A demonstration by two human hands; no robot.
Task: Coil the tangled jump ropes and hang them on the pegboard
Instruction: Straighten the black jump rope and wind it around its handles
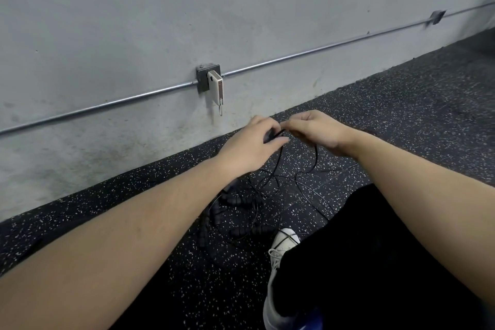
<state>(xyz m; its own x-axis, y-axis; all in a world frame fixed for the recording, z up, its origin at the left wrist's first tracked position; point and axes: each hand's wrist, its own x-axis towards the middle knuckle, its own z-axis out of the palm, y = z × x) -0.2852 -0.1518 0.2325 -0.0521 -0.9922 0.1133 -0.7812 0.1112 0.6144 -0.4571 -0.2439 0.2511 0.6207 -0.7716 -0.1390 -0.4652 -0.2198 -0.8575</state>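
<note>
Pinching a thin black cord (278,133) between them, the left hand (251,147) and right hand (318,132) hold it above the tangled jump ropes (241,209) heaped on the speckled floor (401,115). It looks light, limp and snag-prone, best taken near a handle end. No pegboard shows, the fingertips hide each other, and black strands blur into the floor.

Grey concrete wall (241,8) with metal conduit (321,48) above speckled black rubber floor (401,104).

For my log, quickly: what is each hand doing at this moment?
Left hand: closed, pinching the thin black jump rope cord.
Right hand: closed, pinching the same cord.
</note>
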